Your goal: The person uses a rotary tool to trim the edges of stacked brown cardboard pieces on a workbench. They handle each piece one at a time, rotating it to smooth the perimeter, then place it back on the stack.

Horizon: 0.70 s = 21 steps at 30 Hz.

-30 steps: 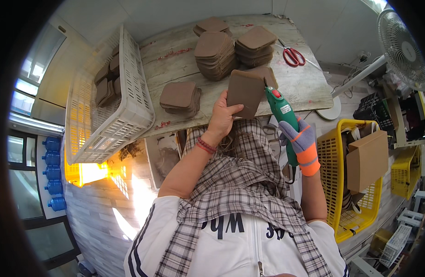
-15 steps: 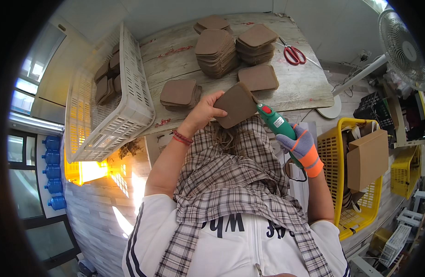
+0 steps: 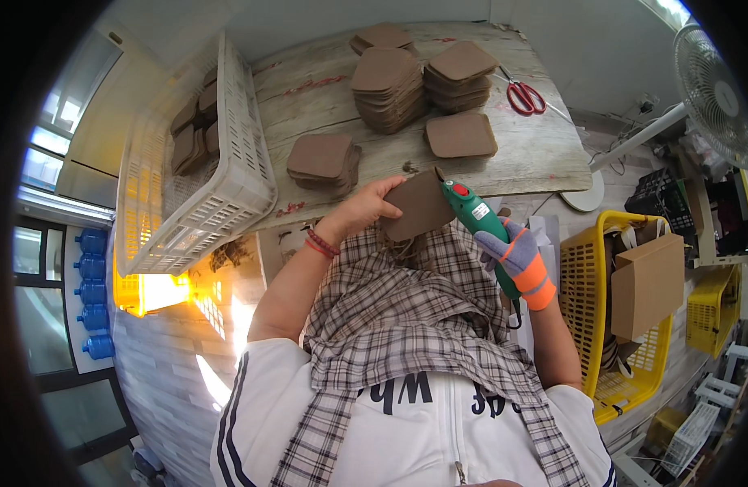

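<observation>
Pinched at its left edge, a brown rounded-square piece of sheet material (image 3: 423,204) is in my bare left hand (image 3: 359,211), above the plaid cloth (image 3: 390,300) on my lap. My right hand (image 3: 516,261), in a grey and orange glove, is closed round a green hand-held power cutter (image 3: 478,216) with a red button. The cutter's tip meets the piece's upper right edge. Brown scraps (image 3: 400,247) show just below the piece. Stacks of similar pieces stand on the table, the nearest stack (image 3: 324,161) beyond my left hand and a lower one (image 3: 461,135) to its right.
Farther back on the wooden table (image 3: 309,101) are taller stacks (image 3: 388,89) and red-handled scissors (image 3: 526,98). A white plastic crate (image 3: 248,174) holding brown pieces stands left. To my right are a yellow basket (image 3: 581,300) with a cardboard box (image 3: 648,284), and a fan (image 3: 707,89).
The piece has turned and dropped slightly in my left hand. My right hand has shifted a little left with the cutter, whose tip now sits at the piece's upper right edge.
</observation>
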{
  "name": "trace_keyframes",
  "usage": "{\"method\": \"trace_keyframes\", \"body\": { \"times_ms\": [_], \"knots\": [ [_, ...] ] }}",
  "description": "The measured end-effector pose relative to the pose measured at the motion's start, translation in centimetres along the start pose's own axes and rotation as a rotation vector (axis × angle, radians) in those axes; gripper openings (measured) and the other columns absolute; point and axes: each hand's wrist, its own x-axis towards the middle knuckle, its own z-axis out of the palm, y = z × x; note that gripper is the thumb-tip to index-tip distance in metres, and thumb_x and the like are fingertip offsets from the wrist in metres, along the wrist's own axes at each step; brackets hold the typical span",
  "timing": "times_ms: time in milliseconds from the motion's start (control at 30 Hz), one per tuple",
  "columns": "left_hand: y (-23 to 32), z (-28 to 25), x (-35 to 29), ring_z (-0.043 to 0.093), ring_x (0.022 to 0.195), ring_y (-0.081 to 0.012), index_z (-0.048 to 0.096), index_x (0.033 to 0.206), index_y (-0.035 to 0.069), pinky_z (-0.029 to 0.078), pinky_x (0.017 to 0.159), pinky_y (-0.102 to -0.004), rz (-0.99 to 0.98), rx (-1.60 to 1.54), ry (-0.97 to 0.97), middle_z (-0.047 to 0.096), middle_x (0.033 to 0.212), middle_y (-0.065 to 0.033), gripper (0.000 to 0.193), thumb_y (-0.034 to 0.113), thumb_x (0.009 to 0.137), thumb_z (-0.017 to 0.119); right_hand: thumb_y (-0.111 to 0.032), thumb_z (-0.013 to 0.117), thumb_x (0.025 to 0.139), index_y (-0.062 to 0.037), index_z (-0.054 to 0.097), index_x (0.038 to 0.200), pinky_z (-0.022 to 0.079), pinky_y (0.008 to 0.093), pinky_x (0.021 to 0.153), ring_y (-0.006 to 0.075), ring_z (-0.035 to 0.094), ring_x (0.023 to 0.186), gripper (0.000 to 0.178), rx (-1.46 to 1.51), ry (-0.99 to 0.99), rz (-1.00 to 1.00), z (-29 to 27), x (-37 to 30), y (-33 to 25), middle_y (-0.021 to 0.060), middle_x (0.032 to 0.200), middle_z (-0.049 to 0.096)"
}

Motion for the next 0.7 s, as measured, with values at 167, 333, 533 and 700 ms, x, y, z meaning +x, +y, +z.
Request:
{"method": "trace_keyframes", "body": {
  "times_ms": [167,333,533,700],
  "knots": [
    [0.6,-0.7,-0.3,0.055,0.093,-0.0105,0.052,0.115,0.002,0.046,0.082,-0.0258,-0.017,0.143,-0.010,0.058,0.103,-0.0019,0.041,-0.009,0.075,0.055,-0.026,0.071,0.083,-0.0006,0.059,0.096,0.042,0.0205,0.048,0.0044,0.052,0.056,0.031,0.099,-0.058,0.056,0.1,-0.3,-0.7,-0.0010,0.067,0.057],
    [0.6,-1.9,-0.3,0.055,0.083,-0.0097,0.054,0.100,0.004,0.047,0.070,-0.0245,0.118,0.398,0.095,0.059,0.091,-0.0012,0.030,-0.007,0.074,0.060,-0.025,0.072,0.082,-0.0003,0.060,0.099,0.043,0.0207,0.048,0.0051,0.052,0.055,0.032,0.039,-0.082,0.014,-0.3,-0.3,0.2,-0.0005,0.067,0.057],
    [0.5,-2.5,-0.7,0.057,0.076,-0.0074,0.057,0.093,0.004,0.047,0.068,-0.0221,0.218,0.190,0.320,0.061,0.083,0.0000,0.024,-0.004,0.073,0.067,-0.025,0.073,0.081,-0.0001,0.060,0.100,0.043,0.0209,0.050,0.0053,0.052,0.057,0.034,0.003,-0.090,0.063,-0.4,-1.2,-0.6,-0.0010,0.068,0.057],
    [-0.1,-2.1,-0.5,0.059,0.075,-0.0078,0.060,0.091,0.002,0.049,0.068,-0.0221,0.234,-0.002,0.362,0.063,0.083,-0.0011,0.019,-0.003,0.074,0.068,-0.027,0.074,0.080,0.0006,0.060,0.100,0.041,0.0202,0.050,0.0048,0.052,0.058,0.036,-0.113,-0.092,0.059,-0.4,-1.2,0.0,-0.0004,0.069,0.059]
  ]
}}
